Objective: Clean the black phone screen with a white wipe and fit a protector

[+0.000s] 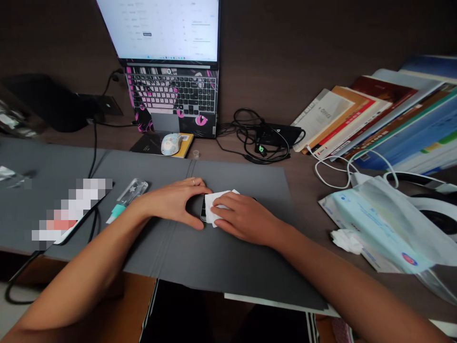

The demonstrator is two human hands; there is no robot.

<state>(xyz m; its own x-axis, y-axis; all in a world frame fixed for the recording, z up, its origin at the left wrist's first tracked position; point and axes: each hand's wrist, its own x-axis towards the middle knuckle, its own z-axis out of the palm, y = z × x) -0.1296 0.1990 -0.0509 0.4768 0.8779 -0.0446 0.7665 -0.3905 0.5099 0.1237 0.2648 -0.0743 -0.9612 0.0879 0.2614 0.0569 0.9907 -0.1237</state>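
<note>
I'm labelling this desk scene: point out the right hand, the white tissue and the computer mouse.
Right hand (245, 216): head view, back of the hand.
White tissue (209, 201): head view, its uncovered left part.
Computer mouse (171, 144): head view, top shell.

Back wall: I face a dark brown wood-grain panel, rising behind my desk.
Desk: dark wood-grain desktop, meeting the panel along its rear edge.
Desk covering: matte grey desk mat, creased crosswise left of its middle.
Floor: pale patch at my lower left.
Light: subdued; deep shadow beneath the desktop.
</note>
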